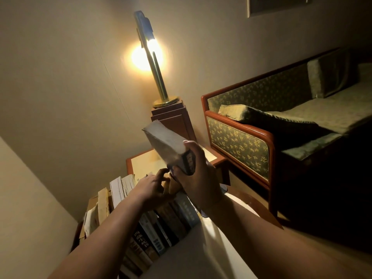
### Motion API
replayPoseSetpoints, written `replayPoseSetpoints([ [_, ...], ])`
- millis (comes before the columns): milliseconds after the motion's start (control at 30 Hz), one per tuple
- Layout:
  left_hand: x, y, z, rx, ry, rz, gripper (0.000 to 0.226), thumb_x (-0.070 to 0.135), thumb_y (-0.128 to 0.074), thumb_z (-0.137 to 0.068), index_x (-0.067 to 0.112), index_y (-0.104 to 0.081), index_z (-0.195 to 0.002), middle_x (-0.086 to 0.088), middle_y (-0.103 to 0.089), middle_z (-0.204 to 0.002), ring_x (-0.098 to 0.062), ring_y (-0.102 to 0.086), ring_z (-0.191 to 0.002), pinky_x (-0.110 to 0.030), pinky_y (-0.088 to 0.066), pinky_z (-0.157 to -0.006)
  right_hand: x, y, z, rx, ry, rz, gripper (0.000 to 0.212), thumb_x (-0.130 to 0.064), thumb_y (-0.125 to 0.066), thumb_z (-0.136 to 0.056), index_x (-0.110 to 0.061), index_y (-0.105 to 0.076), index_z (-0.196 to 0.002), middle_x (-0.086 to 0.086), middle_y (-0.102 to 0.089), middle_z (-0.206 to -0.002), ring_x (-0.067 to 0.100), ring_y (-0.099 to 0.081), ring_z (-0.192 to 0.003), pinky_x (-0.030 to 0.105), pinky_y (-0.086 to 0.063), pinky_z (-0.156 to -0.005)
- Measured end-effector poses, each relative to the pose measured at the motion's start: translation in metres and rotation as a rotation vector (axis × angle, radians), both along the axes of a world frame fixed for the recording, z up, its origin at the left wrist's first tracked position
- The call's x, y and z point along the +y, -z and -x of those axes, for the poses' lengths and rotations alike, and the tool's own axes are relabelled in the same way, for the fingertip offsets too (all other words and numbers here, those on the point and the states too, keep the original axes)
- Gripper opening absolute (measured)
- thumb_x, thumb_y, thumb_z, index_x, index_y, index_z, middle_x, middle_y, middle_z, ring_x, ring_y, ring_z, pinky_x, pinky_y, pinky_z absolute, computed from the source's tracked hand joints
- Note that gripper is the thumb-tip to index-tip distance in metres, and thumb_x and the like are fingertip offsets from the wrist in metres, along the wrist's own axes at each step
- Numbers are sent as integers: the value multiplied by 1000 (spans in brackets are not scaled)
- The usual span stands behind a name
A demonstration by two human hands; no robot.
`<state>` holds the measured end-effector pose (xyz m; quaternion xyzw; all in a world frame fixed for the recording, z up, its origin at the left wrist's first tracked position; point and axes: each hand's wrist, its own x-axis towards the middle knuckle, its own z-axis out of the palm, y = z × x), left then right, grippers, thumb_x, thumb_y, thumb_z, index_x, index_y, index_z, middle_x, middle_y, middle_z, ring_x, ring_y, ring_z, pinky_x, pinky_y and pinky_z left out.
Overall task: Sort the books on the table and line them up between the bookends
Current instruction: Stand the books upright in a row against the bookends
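My right hand [198, 174] grips a thick book [167, 146] by its dark spine end and holds it tilted in the air above the table, page edges facing me. Below it a row of several books [161, 224] stands upright on the white table [203, 250], spines toward me. My left hand [153, 188] rests on top of the right end of that row, fingers spread and lightly bent, its fingertips close to the lifted book's lower corner. No bookend shows clearly; the row's ends are hidden by my arms and shadow.
A lit brass lamp [155, 63] stands on a brown pedestal [173, 121] behind a small side table [145, 162]. A green patterned sofa [281, 121] with a wooden frame fills the right. A wall runs along the left.
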<state>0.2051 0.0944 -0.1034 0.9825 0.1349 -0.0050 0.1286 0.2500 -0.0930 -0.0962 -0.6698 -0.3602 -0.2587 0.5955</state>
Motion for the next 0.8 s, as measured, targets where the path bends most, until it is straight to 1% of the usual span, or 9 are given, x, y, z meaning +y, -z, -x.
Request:
replayPoseSetpoints([
  [133, 5, -2, -5, 82, 2, -10, 98, 54, -76, -71, 45, -17, -149, 0, -53, -139, -22, -54, -120, -38, -49, -101, -5, 14, -18, 116, 4, -6, 76, -29, -79, -82, -35, -27, -138, 8, -58, -136, 16, -58, -116, -6, -36, -73],
  [267, 8, 0, -12, 106, 1, -65, 99, 49, -75, -76, 38, -14, -152, -5, -51, -140, -25, -48, -126, -39, -44, -106, -9, 52, -17, 189, 10, 87, 70, -44, -70, -86, -35, -30, -143, 3, -64, -126, 17, -65, -110, 18, -55, -80],
  [333, 8, 2, -14, 102, -1, -81, 98, 51, -75, -77, 33, -16, -153, -7, -50, -141, -28, -46, -128, -41, -42, -108, -9, 71, -14, 171, -34, 98, 68, -48, -68, -85, -38, -29, -141, 0, -68, -116, 9, -67, -99, 14, -56, -74],
  [433, 7, 2, -13, 70, 43, -67, 90, 55, -73, -78, 39, -20, -149, -2, -53, -142, -28, -46, -130, -44, -41, -108, -6, 92, -12, 150, -32, 115, 68, -45, -71, -84, -33, -33, -139, -1, -72, -106, 5, -68, -90, 3, -49, -69],
  [533, 7, 3, -13, 57, 81, -81, 88, 56, -72, -79, 40, -21, -148, 3, -54, -143, -26, -45, -132, -43, -40, -108, -6, 112, -13, 174, -13, 112, 69, -41, -75, -84, -33, -34, -139, -4, -73, -103, 7, -70, -91, 5, -50, -70],
  [633, 8, 2, -14, 81, 75, -105, 87, 59, -71, -79, 41, -21, -148, 1, -52, -144, -26, -43, -132, -42, -41, -108, -10, 123, -7, 151, -11, 122, 72, -39, -76, -85, -34, -31, -141, -3, -71, -111, 6, -68, -99, 20, -59, -78],
  [700, 10, 2, -14, 100, 66, -104, 87, 62, -70, -77, 43, -22, -147, -3, -51, -142, -27, -44, -130, -42, -42, -107, -14, 129, 1, 197, 4, 143, 78, -52, -69, -86, -35, -24, -147, -11, -61, -128, 1, -61, -109, 20, -54, -87],
  [733, 11, 2, -13, 105, 65, -97, 87, 63, -70, -76, 44, -23, -146, -3, -51, -142, -26, -45, -129, -43, -42, -106, -16, 134, 4, 291, -30, 129, 81, -58, -64, -87, -35, -19, -150, -18, -51, -135, -3, -56, -113, 16, -50, -91],
  [800, 10, 1, -13, 107, 60, -84, 85, 63, -70, -75, 43, -25, -144, -3, -51, -141, -25, -45, -128, -44, -43, -106, -22, 150, 7, 369, 18, 154, 75, -64, -55, -89, -29, -27, -149, -20, -48, -133, 0, -56, -114, 14, -49, -90],
])
